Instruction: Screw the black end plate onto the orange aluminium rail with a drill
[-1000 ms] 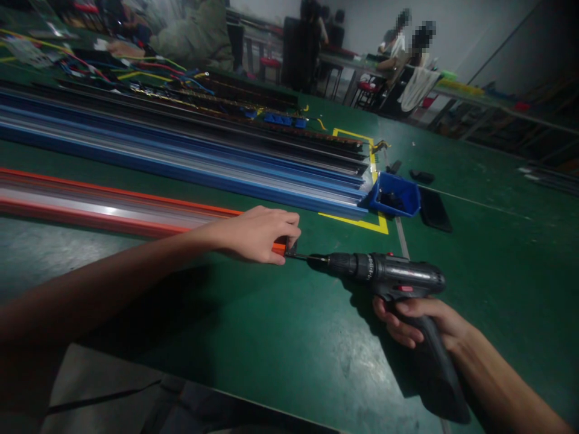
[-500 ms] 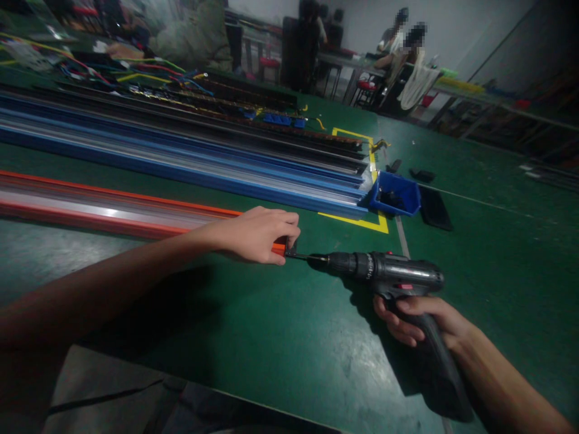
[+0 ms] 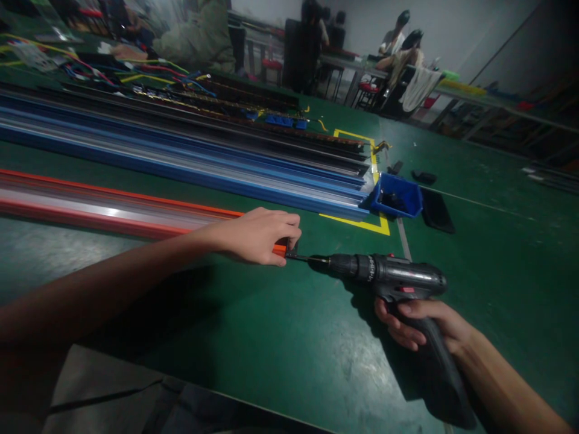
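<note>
My left hand point(image 3: 260, 236) is closed over the right end of a long orange-red metal profile point(image 3: 108, 212) lying on the green table. A small black end piece point(image 3: 292, 251) shows at that end, just past my fingertips. My right hand point(image 3: 420, 322) grips the handle of a black cordless drill point(image 3: 402, 274), fingers wrapped near the trigger. The drill lies level and points left. Its long thin bit point(image 3: 310, 258) reaches the black end piece; the exact contact point is too small to make out.
Behind the orange profile lie several long blue profiles point(image 3: 203, 166) and dark strips. A blue bin point(image 3: 398, 196) with small dark parts stands at their right end, beside a flat black object point(image 3: 436, 211). Loose coloured wires point(image 3: 181, 75) lie at the back left. People sit at far tables.
The view has shifted very slightly. Both hands, the drill and the orange profile keep nearly the same positions, with the bit still at the black end piece.
</note>
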### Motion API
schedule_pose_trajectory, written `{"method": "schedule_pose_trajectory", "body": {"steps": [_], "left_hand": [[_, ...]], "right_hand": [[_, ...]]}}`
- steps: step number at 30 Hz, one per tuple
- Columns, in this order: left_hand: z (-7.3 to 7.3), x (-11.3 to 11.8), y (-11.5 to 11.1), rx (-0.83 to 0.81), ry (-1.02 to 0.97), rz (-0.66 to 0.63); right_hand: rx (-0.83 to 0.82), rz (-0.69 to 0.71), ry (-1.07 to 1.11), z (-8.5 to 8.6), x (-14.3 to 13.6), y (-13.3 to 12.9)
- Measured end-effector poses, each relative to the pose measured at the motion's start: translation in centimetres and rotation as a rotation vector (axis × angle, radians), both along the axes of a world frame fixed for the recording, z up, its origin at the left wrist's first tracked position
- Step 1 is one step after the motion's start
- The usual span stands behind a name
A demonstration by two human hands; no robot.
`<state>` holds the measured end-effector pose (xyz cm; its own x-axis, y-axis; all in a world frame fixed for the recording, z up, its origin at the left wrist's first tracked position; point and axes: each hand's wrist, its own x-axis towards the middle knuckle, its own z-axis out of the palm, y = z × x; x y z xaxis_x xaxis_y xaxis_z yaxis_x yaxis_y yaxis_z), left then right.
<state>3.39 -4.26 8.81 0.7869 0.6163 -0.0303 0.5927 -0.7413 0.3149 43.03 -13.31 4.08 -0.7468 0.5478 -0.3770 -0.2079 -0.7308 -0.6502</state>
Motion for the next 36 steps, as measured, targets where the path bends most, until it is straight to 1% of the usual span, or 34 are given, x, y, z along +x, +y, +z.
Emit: {"method": "schedule_pose_trajectory", "body": {"steps": [20,36], "left_hand": [[0.25,0.09,-0.11,-0.024,0.01,0.001],[0.14,0.0,-0.1,-0.025,0.01,0.006]], "right_hand": [[-0.008,0.0,0.046,0.06,-0.32,0.11],[0.005,-0.002,0.001,-0.08,-0.1,0.03]]}}
